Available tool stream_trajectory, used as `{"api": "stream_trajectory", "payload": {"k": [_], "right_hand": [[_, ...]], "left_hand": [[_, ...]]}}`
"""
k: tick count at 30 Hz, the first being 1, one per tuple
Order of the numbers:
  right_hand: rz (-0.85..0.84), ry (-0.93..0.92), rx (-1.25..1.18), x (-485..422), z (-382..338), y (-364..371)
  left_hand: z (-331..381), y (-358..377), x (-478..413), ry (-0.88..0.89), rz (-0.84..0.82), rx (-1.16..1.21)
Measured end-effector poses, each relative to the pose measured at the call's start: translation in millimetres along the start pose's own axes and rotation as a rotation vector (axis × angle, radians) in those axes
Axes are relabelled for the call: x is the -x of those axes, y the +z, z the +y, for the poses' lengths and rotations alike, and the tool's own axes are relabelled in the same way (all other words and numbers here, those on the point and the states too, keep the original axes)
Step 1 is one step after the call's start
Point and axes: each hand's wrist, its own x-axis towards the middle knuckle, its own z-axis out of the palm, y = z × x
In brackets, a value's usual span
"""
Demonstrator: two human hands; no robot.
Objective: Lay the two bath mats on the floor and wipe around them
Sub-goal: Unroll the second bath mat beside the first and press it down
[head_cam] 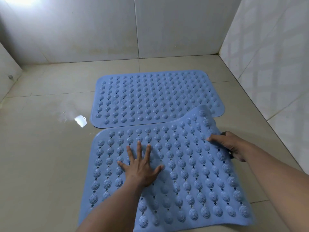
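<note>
Near mat [192, 173] — left hand [140, 168] presses, right hand [234, 146] lifts edge.

Two blue mats lie on one floor [41, 156]: a far mat [157, 96] at twelve o'clock, a near mat [192, 181] at five. Two hands show: the left hand [142, 169] at six, the right hand [234, 146] at four. Three walls stand: left wall [8, 64] at nine, back wall [100, 30] at twelve, right wall [267, 56] at two. One glare spot [81, 121] at nine.
</note>
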Motion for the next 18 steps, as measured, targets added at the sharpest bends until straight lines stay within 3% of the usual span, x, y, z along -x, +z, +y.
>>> {"api": "stream_trajectory", "payload": {"k": [6,11,18], "right_hand": [[0.401,0.049,0.176,-3,4,-9],[0.374,0.143,0.319,-23,15,-14],[0.389,0.073,0.255,-20,17,-11]], "left_hand": [[14,-2,-8,0.017,-0.077,0.017],[15,-2,-9,-0.003,-0.108,0.004],[13,3,-12,-0.017,-0.107,-0.015]]}}
